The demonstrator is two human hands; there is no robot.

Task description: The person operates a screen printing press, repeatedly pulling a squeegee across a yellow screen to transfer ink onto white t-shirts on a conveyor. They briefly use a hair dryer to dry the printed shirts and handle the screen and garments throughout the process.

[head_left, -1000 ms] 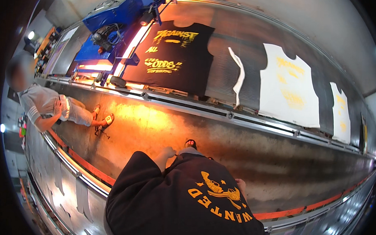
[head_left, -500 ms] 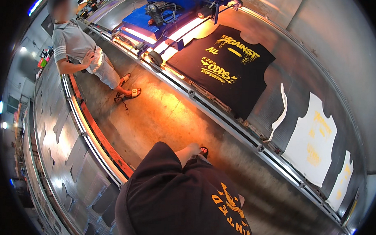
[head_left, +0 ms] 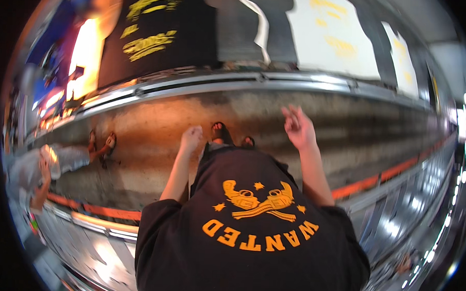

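My left hand point(head_left: 191, 138) hangs over the aisle in front of me, its fingers curled in a loose fist with nothing visible in them. Further right, my right hand point(head_left: 298, 129) is raised with some fingers spread and holds nothing. Neither hand touches anything. Beyond them, a long metal-edged table carries a black shirt panel point(head_left: 198, 29) with yellow print. A narrow white fabric strip point(head_left: 261, 28) lies beside it. Right of that are a white shirt panel point(head_left: 318, 48) with faint yellow print and a smaller white piece point(head_left: 401, 64).
A metal rail point(head_left: 219, 86) runs along the table's near edge. At far left a blue machine point(head_left: 57, 26) glows beside the black panel. Another person point(head_left: 42, 164) stands in the aisle on the left. Behind me runs a second table with an orange-red edge point(head_left: 367, 184).
My view has swung to the right and down toward my body, with some blur. Both my hands have come into view. The other person and the blue machine now appear further left.
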